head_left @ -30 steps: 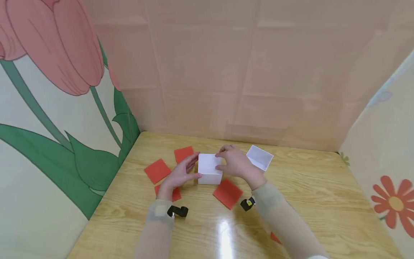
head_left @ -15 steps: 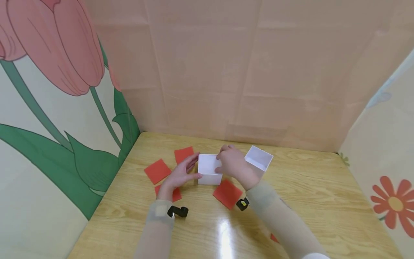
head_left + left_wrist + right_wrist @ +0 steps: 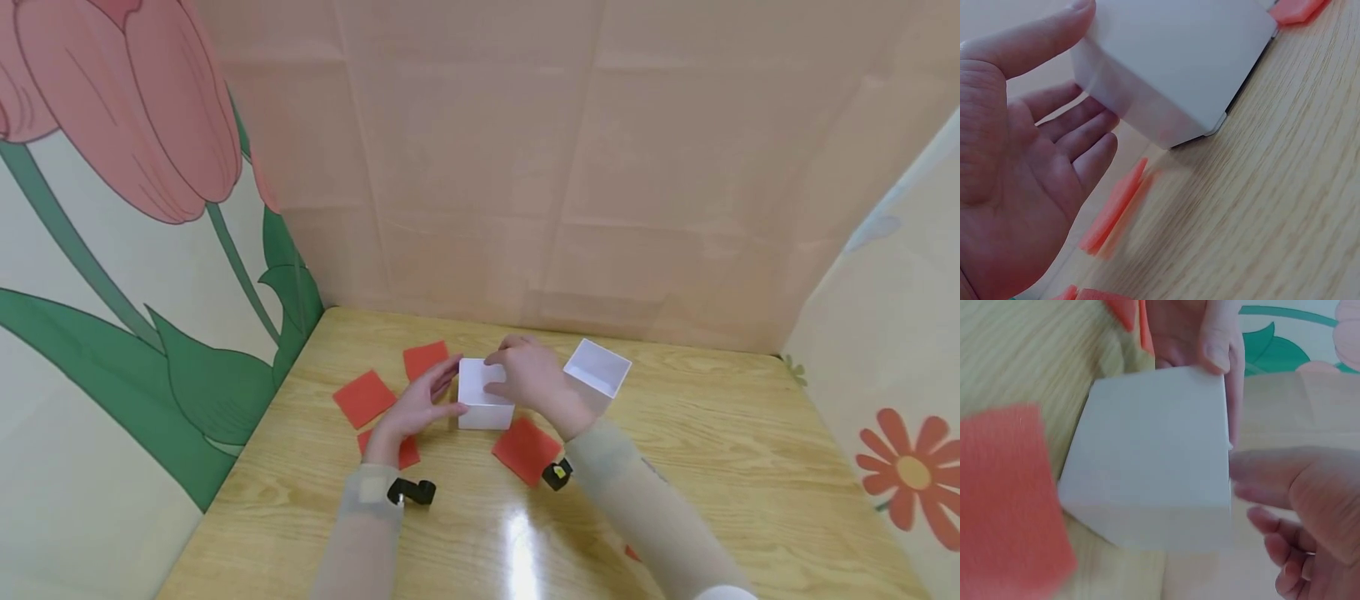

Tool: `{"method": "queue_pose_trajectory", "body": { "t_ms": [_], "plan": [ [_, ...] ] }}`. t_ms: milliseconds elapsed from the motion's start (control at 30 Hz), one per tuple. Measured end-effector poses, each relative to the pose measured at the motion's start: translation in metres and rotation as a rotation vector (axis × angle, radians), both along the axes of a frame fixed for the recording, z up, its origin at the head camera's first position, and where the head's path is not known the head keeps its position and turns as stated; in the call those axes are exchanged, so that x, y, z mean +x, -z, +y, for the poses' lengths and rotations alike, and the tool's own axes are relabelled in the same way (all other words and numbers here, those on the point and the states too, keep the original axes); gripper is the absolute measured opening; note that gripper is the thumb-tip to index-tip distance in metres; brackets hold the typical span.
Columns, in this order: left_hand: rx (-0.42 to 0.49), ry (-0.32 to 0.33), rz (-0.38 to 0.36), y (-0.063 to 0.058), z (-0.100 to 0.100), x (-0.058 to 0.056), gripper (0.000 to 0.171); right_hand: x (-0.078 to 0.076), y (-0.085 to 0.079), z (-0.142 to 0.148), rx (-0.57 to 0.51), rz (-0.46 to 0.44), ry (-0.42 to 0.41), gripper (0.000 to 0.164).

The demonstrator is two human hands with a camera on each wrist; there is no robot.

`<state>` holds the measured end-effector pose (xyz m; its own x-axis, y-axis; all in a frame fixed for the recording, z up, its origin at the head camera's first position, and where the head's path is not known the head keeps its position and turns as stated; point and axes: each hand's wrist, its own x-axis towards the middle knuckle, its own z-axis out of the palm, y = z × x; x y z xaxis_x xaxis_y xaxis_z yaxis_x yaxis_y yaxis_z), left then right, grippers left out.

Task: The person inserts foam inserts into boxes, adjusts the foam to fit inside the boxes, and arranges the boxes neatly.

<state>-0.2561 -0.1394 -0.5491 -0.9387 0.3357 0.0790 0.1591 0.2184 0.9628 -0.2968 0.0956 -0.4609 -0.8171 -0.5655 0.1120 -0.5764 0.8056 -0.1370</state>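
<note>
On the table (image 3: 720,450), the right hand (image 3: 528,379) has moved left over the white box (image 3: 486,417), suggesting its top needs attention; its thumb and forefinger stand apart, with nothing seen between them; the left hand (image 3: 412,408), spread wide, touches the box's left side; another white box (image 3: 600,368) sits far right; red squares (image 3: 363,398) lie around.
</note>
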Motion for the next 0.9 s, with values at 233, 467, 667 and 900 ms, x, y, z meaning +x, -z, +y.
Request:
{"method": "queue_pose_trajectory", "body": {
  "t_ms": [233, 467, 667, 900],
  "plan": [
    [0.009, 0.019, 0.011, 0.002, 0.0, 0.0, 0.095, 0.0, 0.006, -0.01, -0.079, -0.056, -0.053, 0.048],
    [0.021, 0.015, 0.001, 0.001, 0.0, 0.0, 0.093, -0.001, 0.008, -0.013, -0.034, -0.077, -0.082, 0.059],
    [0.022, 0.01, -0.009, 0.002, 0.0, 0.0, 0.093, 0.0, 0.005, -0.018, 0.013, -0.083, -0.118, 0.062],
    [0.017, 0.01, -0.006, 0.001, -0.001, 0.0, 0.094, -0.003, 0.006, -0.023, 0.099, -0.107, -0.126, 0.063]
  ]
}}
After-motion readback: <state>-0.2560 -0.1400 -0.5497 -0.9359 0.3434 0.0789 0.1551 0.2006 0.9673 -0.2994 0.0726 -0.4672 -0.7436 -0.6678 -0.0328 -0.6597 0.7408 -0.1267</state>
